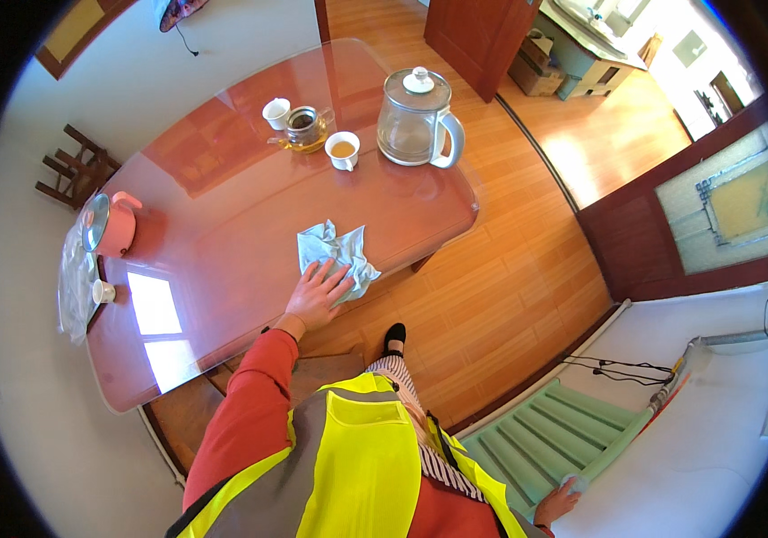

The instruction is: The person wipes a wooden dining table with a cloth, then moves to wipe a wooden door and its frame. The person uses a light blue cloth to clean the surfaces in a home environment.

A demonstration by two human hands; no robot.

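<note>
The left hand (319, 291) lies flat and spread, fingers splayed, pressing on the near edge of one crumpled pale blue cloth (337, 251), which sits on the glossy reddish desk (223, 206) close to its near rim. The red sleeve runs back from that hand to the yellow safety vest at the bottom of the view. The right hand (559, 502) is far off at the lower right, curled around the top of a pale green folding chair (563, 430) that leans by the white wall; its grip is partly hidden, so how tightly it closes cannot be told. Beyond the cloth, toward the far end of the desk, stand two small white cups: one cup with amber tea (343, 150) and one further cup (276, 113) behind it. Between them sits one small glass teapot (303, 127) holding dark liquid. Just to the right stands one large glass kettle (416, 117) with a white lid and handle. At the left end of the desk rests one pink pot (112, 224) with a glass lid, and near it a third small white cup (103, 291). One dark wooden stool (75, 168) stands beside the left wall.
</note>
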